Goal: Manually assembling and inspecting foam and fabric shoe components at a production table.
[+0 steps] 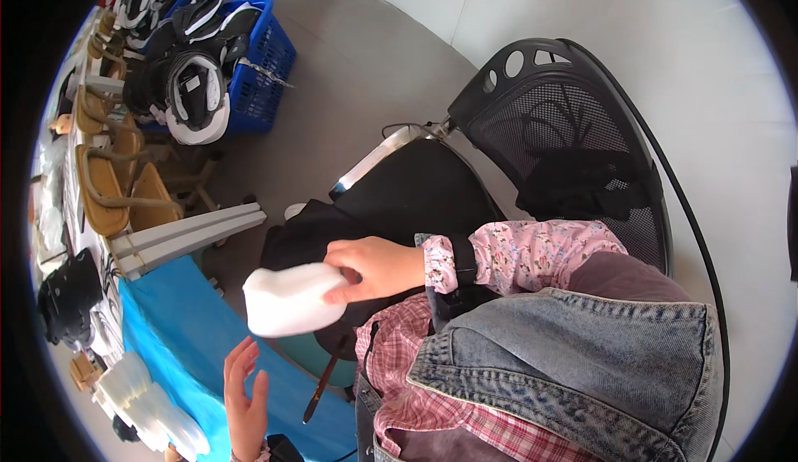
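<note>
My right hand [376, 267] reaches in from the right in a pink floral sleeve with a black strap at the wrist. Its fingers are closed on one end of a white, soft-looking padded piece [287, 299], held in the air above the edge of the blue-covered table [187, 329]. Lower down, my left hand [247, 402] is raised with its palm upright and fingers spread. It holds nothing and sits just below the white piece without touching it.
A stack of similar white pieces [145, 404] lies on the table at lower left. A black mesh office chair [557, 138] with dark cloth stands behind. Blue crates [262, 71] of black-and-white gear and wooden chairs [112, 184] stand at upper left.
</note>
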Motion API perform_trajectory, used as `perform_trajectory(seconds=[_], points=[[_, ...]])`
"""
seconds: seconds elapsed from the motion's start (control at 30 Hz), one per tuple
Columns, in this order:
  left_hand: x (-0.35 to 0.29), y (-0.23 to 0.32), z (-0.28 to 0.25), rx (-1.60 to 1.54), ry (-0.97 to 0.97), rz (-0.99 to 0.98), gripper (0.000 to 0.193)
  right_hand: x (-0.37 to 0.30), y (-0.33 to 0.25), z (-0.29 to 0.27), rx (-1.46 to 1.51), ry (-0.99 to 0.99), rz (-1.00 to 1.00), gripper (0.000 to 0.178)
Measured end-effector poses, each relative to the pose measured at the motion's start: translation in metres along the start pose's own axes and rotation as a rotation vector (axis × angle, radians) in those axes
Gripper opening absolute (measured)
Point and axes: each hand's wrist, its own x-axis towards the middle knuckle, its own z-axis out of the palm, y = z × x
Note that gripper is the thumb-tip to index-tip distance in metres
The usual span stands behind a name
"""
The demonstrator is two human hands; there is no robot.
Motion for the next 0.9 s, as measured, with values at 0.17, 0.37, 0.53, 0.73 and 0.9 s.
perform_trajectory(seconds=[0.17, 0.37, 0.53, 0.73, 0.9], points=[[0.009, -0.004, -0.003, -0.087, -0.033, -0.046, 0.038, 0.001, 0.023, -0.007, -0.008, 0.047, 0.188, 0.055], [0.013, -0.016, -0.006, -0.123, -0.022, -0.075, 0.038, 0.014, 0.021, -0.011, -0.013, 0.032, 0.156, 0.055], [0.006, 0.001, -0.007, -0.075, 0.048, -0.021, 0.038, 0.024, 0.005, -0.001, -0.060, -0.038, 0.136, 0.056], [-0.038, 0.004, -0.005, -0.071, 0.176, 0.118, 0.037, 0.049, -0.035, 0.019, -0.131, -0.149, -0.041, 0.056], [-0.096, -0.008, 0.010, -0.112, 0.304, 0.040, 0.038, 0.073, -0.076, 0.042, -0.180, -0.216, -0.241, 0.055]])
